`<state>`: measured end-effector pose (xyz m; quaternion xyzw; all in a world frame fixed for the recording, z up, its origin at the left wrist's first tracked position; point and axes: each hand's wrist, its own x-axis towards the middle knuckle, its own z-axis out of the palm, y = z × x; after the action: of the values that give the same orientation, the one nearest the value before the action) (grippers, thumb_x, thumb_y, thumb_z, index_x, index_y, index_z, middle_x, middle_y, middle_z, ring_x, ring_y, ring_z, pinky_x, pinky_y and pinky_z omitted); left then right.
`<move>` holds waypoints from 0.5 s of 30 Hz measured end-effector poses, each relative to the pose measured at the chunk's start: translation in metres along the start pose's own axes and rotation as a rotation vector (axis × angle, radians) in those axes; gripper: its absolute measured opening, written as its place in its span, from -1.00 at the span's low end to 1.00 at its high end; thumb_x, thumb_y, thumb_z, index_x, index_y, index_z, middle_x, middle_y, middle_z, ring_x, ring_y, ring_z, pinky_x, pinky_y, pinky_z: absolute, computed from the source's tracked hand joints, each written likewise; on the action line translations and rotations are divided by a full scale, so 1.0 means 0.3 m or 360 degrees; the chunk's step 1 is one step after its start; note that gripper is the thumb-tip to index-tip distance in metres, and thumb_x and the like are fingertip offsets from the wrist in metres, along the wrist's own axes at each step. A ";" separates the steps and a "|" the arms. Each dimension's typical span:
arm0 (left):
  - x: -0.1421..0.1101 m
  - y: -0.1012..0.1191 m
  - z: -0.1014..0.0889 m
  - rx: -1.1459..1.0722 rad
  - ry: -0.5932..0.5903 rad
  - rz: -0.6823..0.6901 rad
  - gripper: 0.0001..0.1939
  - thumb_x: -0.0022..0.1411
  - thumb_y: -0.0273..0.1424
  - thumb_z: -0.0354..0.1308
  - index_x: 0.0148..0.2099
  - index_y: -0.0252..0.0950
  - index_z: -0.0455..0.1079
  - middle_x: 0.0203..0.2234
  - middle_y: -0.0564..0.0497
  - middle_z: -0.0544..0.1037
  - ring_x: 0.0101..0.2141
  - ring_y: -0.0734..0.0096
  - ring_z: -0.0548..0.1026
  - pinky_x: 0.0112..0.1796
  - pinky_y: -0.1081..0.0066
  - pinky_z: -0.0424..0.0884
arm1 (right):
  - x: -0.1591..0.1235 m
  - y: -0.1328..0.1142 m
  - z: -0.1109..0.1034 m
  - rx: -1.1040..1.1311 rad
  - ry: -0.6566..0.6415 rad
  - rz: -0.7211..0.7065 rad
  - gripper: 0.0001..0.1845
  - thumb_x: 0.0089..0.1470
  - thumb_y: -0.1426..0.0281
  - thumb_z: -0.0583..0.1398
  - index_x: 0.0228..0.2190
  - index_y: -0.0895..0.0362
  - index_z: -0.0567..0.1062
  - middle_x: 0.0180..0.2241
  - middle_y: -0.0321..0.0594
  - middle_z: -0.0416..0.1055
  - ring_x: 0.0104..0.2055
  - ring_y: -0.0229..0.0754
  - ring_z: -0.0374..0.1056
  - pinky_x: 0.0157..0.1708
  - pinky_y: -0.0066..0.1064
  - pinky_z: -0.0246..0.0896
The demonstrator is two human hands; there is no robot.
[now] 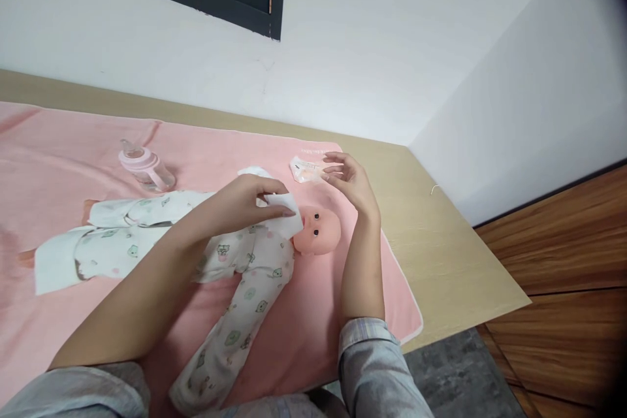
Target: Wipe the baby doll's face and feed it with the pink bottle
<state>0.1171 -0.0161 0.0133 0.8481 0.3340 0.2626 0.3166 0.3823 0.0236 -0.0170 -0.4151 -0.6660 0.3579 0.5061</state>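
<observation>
A baby doll (318,232) lies on its back, its head toward the right. It wears a white suit (264,268) printed with small green bears. My left hand (249,202) pinches a folded white wipe (289,215) between thumb and fingers, over the doll's chest and beside its chin. Farther back, my right hand (350,179) is held with curved, parted fingers at the right end of a small clear-and-white plastic packet (306,170). Whether the fingertips touch the packet, I cannot tell.
A pink blanket (313,326) covers much of the wooden table (441,255). Behind the doll's legs stands a pink baby bottle (144,166) with a handle. A white wall (343,65) and a dark window frame (264,6) bound the back. Wooden cabinet fronts (563,261) stand at right.
</observation>
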 end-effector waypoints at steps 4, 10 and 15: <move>0.029 -0.016 0.057 0.0138 -0.0228 -0.0214 -0.82 0.18 -0.27 0.14 -0.37 -0.25 0.44 -0.51 0.11 0.49 -0.48 0.39 0.41 -0.47 0.46 0.24 | 0.032 0.146 -0.016 0.0093 0.0017 0.0221 -0.53 -0.13 0.33 0.39 -0.11 0.07 0.52 -0.08 -0.19 0.49 -0.19 -0.25 0.42 -0.07 -0.35 0.38; 0.045 -0.015 0.119 0.0358 -0.0254 -0.0294 -0.85 0.18 -0.32 0.09 -0.43 -0.24 0.32 -0.47 0.06 0.50 -0.42 0.29 0.44 -0.43 0.40 0.22 | 0.028 0.328 0.011 0.0341 0.0074 0.0499 -0.58 -0.14 0.40 0.37 -0.16 0.11 0.53 -0.19 -0.22 0.54 -0.17 -0.22 0.46 -0.03 -0.31 0.40; 0.041 -0.017 0.142 0.0517 -0.0283 -0.0245 -0.79 0.18 -0.38 0.05 -0.49 -0.25 0.18 -0.54 0.05 0.43 -0.47 0.31 0.37 -0.46 0.36 0.13 | 0.019 0.428 0.029 0.0581 0.0103 0.0647 -0.66 -0.06 0.34 0.34 -0.18 0.11 0.52 -0.23 -0.23 0.58 -0.24 -0.24 0.52 0.01 -0.28 0.40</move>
<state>0.1508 -0.0195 -0.0156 0.8799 0.4064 0.1044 0.2232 0.3974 0.0796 -0.1319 -0.4532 -0.4770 0.5528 0.5114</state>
